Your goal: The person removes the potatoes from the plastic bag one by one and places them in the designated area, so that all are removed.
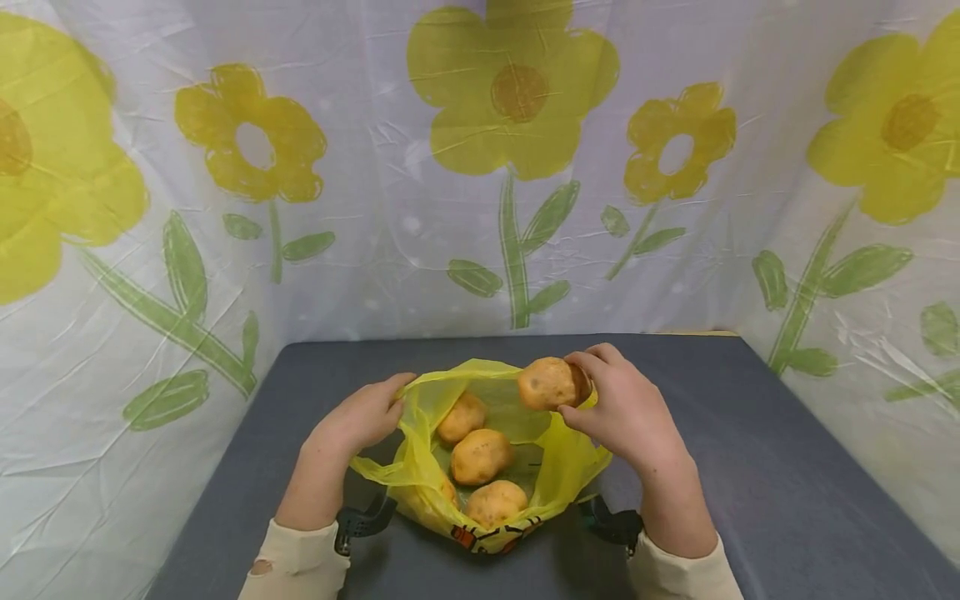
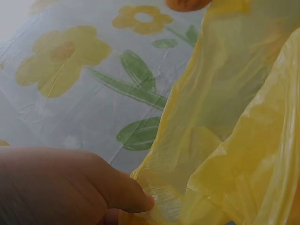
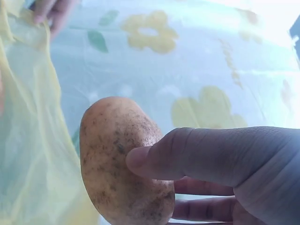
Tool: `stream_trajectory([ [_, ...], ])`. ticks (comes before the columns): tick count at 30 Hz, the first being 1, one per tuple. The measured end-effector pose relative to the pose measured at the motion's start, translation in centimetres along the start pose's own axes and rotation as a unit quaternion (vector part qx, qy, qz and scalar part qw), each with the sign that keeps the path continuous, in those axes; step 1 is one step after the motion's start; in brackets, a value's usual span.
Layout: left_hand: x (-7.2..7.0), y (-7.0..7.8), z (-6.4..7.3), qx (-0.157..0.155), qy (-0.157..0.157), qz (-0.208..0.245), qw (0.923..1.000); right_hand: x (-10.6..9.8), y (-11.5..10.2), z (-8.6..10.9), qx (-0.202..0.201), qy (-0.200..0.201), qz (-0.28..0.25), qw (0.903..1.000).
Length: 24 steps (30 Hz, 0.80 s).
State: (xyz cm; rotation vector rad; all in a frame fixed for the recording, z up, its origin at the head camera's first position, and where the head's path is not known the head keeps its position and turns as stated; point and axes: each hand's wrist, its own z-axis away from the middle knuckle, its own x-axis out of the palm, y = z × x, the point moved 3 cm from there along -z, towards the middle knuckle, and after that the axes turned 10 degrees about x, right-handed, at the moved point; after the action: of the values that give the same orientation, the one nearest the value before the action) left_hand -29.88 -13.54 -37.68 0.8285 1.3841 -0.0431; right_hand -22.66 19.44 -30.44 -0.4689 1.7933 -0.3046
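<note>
A yellow plastic bag (image 1: 566, 467) stands with its mouth spread wide on the dark table. Its left rim is pinched between the thumb and fingers of my left hand (image 1: 365, 417), seen closer in the left wrist view. My right hand (image 1: 626, 404) grips a potato (image 1: 549, 384) over the bag's far right rim, thumb on one side and fingers on the other. In the right wrist view that potato (image 3: 119, 164) shows brown specks on its skin. Inside the bag lie several more potatoes, among them a middle potato (image 1: 482, 457) and a near potato (image 1: 497, 503).
A dark grey table (image 1: 780, 500) extends around the bag. Behind it and at both sides hangs a white sheet (image 1: 375, 250) printed with yellow flowers. Black wrist straps with a left bracket (image 1: 366, 518) and a right bracket (image 1: 611, 523) sit close to the bag's near side.
</note>
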Motion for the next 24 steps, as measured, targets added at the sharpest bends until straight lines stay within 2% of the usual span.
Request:
stream_trajectory([
  [6,0.1,0.0,-0.2,0.001,-0.004,0.003,1.0000,-1.4,2.2,-0.3,0.037,-0.018,-0.006,0.9991],
  [13,0.1,0.2,-0.1,-0.001,-0.002,-0.003,1.0000,-2.1,6.4,-1.3,0.101,-0.054,-0.022,0.9932],
  [18,0.2,0.2,0.0,0.001,0.000,-0.005,1.0000,-1.7,10.1,-2.0,0.140,-0.056,-0.027,0.9882],
  [24,0.3,0.1,0.0,0.009,0.003,-0.002,0.9999,-0.4,14.6,-2.5,0.191,-0.056,-0.011,0.9799],
])
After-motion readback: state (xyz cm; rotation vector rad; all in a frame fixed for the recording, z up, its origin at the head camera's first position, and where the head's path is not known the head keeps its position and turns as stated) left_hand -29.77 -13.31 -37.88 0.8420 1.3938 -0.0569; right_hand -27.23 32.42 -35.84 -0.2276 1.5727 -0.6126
